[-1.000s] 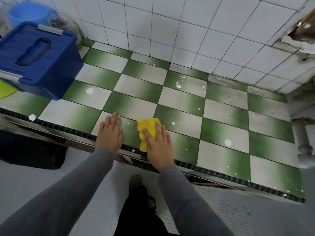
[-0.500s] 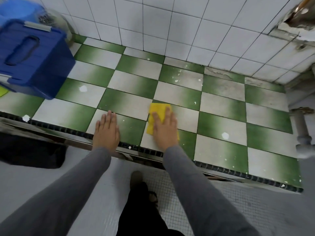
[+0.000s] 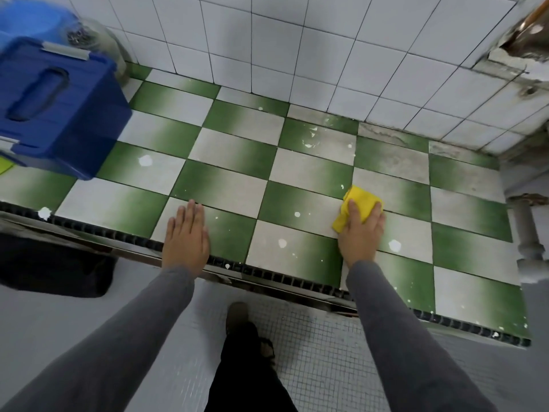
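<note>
A folded yellow cloth [image 3: 361,198] lies on the green-and-white checkered tile ledge [image 3: 225,173], right of centre. My right hand [image 3: 360,234] lies flat on the cloth's near part and presses it onto the tiles with straight fingers. My left hand [image 3: 186,233] rests palm down with straight fingers near the ledge's front edge, well to the left of the cloth. White paint-like specks dot the tiles between and around the two hands.
A dark blue lidded box [image 3: 56,105] stands at the ledge's left, with a light blue bucket [image 3: 32,22] behind it. White wall tiles rise behind the ledge. A grey pipe [image 3: 531,242] runs down at the right. A black bag [image 3: 53,263] sits on the floor at the left.
My right hand has slid the yellow cloth to the right and a little farther from the front edge. My left hand stays flat in the same spot.
</note>
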Demonstrator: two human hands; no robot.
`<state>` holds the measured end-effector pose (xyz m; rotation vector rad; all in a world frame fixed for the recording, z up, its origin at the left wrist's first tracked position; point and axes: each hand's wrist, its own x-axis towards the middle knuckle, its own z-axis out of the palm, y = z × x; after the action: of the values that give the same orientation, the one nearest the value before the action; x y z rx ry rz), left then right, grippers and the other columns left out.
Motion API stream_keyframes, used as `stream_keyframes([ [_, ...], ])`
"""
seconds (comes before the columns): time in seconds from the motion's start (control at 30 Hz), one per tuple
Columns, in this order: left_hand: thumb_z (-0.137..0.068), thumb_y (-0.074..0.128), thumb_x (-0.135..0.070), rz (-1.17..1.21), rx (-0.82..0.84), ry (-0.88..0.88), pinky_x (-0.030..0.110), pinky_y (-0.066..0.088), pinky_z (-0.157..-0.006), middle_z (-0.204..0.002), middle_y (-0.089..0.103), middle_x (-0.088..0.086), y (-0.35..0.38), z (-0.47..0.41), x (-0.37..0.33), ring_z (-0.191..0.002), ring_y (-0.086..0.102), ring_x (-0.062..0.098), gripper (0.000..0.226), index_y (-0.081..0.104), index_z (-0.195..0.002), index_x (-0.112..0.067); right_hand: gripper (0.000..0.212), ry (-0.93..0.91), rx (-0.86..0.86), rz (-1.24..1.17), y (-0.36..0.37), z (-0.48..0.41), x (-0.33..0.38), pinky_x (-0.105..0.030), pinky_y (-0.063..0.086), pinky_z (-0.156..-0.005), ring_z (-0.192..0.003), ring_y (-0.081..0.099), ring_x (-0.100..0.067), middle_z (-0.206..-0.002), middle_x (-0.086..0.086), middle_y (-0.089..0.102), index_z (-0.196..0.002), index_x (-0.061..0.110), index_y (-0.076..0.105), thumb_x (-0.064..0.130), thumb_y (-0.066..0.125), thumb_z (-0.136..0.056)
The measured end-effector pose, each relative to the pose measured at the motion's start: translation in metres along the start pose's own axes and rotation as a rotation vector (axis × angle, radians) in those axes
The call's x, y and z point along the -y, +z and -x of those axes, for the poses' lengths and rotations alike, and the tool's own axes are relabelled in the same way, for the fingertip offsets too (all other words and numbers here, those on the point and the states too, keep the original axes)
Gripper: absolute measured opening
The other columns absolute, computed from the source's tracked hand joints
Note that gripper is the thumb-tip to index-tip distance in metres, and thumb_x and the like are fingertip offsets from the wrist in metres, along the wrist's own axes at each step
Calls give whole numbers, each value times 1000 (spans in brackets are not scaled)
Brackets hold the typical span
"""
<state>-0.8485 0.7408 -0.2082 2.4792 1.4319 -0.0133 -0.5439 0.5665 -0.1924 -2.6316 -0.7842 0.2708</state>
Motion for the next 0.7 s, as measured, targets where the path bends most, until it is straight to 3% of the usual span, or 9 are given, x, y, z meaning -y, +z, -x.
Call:
stream_keyframes([
  [0.2, -95, -1, -41, 27, -33, -23, 40, 1, -123, -165, 6, 8, -3, 4, 15, -153, 4, 25, 72, 11, -157, -7, 52, -336, 153, 46, 55, 14, 114, -51, 5, -123, -151, -4, -48, -166, -21, -6, -155, 31, 34, 18, 40, -105],
  [0.33, -96, 2, -40, 29, -46, -75, 46, 9, -122, -164, 14, 10, -8, 5, 30, -152, 15, 31, 72, 20, -156, -5, 47, -612, 184, 56, 86, 71, 166, -56, 34, -112, -140, 37, -51, -156, -27, 34, -138, 29, 59, 28, 44, -94],
  [0.43, -96, 1, -41, 12, -33, -77, 45, 8, -122, -165, 14, 9, -9, 5, 34, -152, 14, 30, 72, 19, -156, -6, 49, -764, 306, 114, 82, 90, 152, -52, 35, -112, -140, 40, -46, -156, -22, 37, -137, 33, 59, 31, 40, -92],
  [0.57, -95, -5, -41, -10, -28, -63, 40, 0, -122, -165, 2, 5, -10, 4, 37, -153, 5, 25, 71, 7, -157, -8, 54, -673, 256, 101, 58, 56, 105, -58, 36, -112, -142, 34, -49, -161, -20, 28, -143, 34, 54, 30, 36, -92],
  [0.7, -94, -9, -42, -23, -25, -42, 37, -3, -122, -165, -2, 3, -10, 5, 40, -153, 2, 23, 72, 3, -157, -10, 47, -461, 227, 57, 54, 1, 112, -58, 22, -120, -150, 9, -48, -166, -19, 8, -148, 31, 47, 18, 45, -103],
])
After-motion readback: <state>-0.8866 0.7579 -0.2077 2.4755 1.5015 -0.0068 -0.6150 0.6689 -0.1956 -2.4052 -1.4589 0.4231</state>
